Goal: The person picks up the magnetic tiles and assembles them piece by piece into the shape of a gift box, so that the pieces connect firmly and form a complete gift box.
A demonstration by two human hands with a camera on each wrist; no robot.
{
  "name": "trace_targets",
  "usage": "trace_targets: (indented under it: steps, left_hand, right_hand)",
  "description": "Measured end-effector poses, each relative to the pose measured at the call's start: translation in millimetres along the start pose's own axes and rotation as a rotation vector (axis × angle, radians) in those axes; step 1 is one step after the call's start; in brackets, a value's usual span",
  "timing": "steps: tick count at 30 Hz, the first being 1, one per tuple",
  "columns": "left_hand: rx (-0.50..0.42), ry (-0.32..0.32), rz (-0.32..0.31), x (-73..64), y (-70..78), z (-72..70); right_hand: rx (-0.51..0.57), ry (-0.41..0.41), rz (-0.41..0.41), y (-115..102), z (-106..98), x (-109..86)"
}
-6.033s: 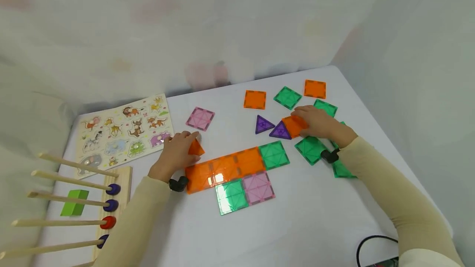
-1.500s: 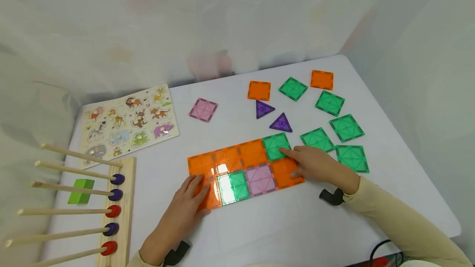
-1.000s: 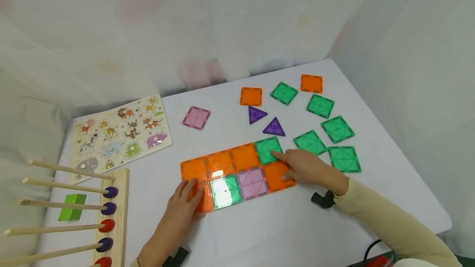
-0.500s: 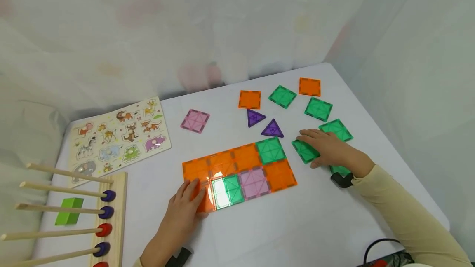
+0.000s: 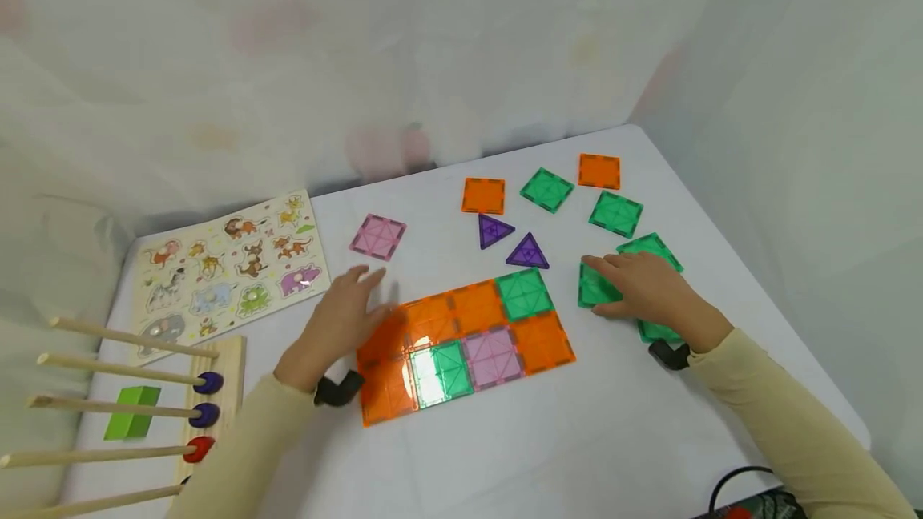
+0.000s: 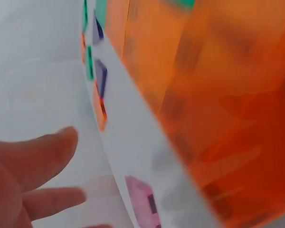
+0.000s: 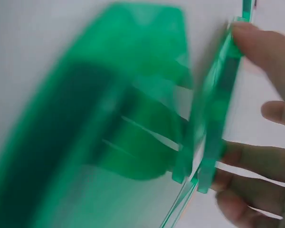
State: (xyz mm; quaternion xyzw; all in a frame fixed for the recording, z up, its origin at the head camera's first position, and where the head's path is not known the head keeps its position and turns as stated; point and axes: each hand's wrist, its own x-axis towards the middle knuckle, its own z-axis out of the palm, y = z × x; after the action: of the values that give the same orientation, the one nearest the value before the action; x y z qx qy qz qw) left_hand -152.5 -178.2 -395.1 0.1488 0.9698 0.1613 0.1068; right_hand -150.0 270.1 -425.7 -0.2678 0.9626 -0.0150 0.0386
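Observation:
A two-row rectangle of flat square magnetic tiles (image 5: pixel 544 343), orange, green and pink, lies in the middle of the table. My left hand (image 5: pixel 335 327) hovers by its upper left corner, fingers spread and holding nothing. Beyond those fingertips lies a loose pink tile (image 5: pixel 378 237), which the left wrist view also shows apart from the hand. To the right of the rectangle, my right hand (image 5: pixel 652 291) pinches a green tile (image 5: pixel 595 287) between thumb and fingers. The right wrist view has this green tile (image 7: pixel 223 99) nearly edge-on, with another green tile (image 7: pixel 47 137) blurred close to the camera.
Two purple triangles (image 5: pixel 529 251), orange tiles (image 5: pixel 484 195) and green tiles (image 5: pixel 547 190) lie loose toward the back. An animal puzzle board (image 5: pixel 231 271) sits at left, behind a wooden peg stand (image 5: pixel 231 375) and a green block (image 5: pixel 133 412). A black cable (image 5: pixel 735 471) curls at front right.
My right hand has left the rectangle's right end and taken hold of a green tile, now turned. My left hand has lifted from the lower left orange tile and moved up toward the pink one.

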Motion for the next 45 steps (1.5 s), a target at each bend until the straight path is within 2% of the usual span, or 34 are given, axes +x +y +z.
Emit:
trace_targets:
  steps: [4, 7, 9, 11, 13, 15, 18, 21, 24, 26, 28, 30, 33, 38, 42, 45]
  left_hand:
    - [-0.006, 0.024, -0.109, 60.2, -11.8, -9.9]
    - [-0.011, -0.001, -0.181, 92.9, -22.3, -3.6]
    - [0.006, -0.021, -0.209, 106.5, -28.2, 4.4]
    - [0.033, -0.020, -0.214, 114.3, -31.6, 10.1]
    - [0.057, -0.016, -0.202, 118.1, -32.3, 12.5]
    - [0.067, -0.009, -0.179, 120.2, -30.6, 11.7]
    - [0.059, 0.019, -0.148, 109.0, -28.8, 5.6]
    - [0.035, 0.114, -0.064, 84.6, -12.9, 0.7]
    - [0.000, 0.178, 0.081, 43.9, 16.4, -1.0]
    - [-0.016, 0.165, 0.183, 11.8, 35.5, 2.7]
    - [-0.013, 0.139, 0.276, -18.5, 49.8, 12.3]
    - [0.010, 0.119, 0.339, -45.1, 59.3, 24.7]
    - [0.068, 0.112, 0.411, -71.6, 68.6, 43.0]
    - [0.146, 0.063, 0.459, -97.4, 76.8, 65.5]
    - [0.176, 0.047, 0.476, -106.1, 79.4, 80.1]
    - [0.199, 0.069, 0.483, -108.4, 80.5, 90.0]
  right_hand:
    - [-0.002, 0.057, 0.016, -6.2, -4.0, -10.7]
    - [0.050, 0.120, -0.052, -20.8, -9.3, -19.5]
    - [0.062, 0.181, -0.167, -35.3, -11.3, -25.1]
    - [0.051, 0.245, -0.301, -51.4, -9.3, -29.7]
    - [0.029, 0.263, -0.399, -67.6, -5.8, -34.6]
    - [0.008, 0.252, -0.461, -80.6, -0.4, -38.6]
    - [0.009, 0.208, -0.517, -97.1, 6.9, -38.7]
    - [0.004, 0.220, -0.558, -107.7, 12.9, -38.8]
    - [-0.008, 0.231, -0.573, -116.3, 16.8, -38.7]
    - [-0.020, 0.222, -0.580, -121.5, 18.2, -38.0]
    - [-0.028, 0.206, -0.587, -126.5, 19.3, -36.7]
    - [-0.038, 0.197, -0.595, -131.3, 20.1, -34.9]
    - [-0.053, 0.211, -0.589, -137.0, 19.8, -33.5]
    - [-0.061, 0.225, -0.564, -149.2, 19.2, -28.7]
    - [-0.095, 0.243, -0.567, -158.4, 20.5, -23.9]
    - [-0.134, 0.256, -0.570, -164.6, 22.4, -20.2]
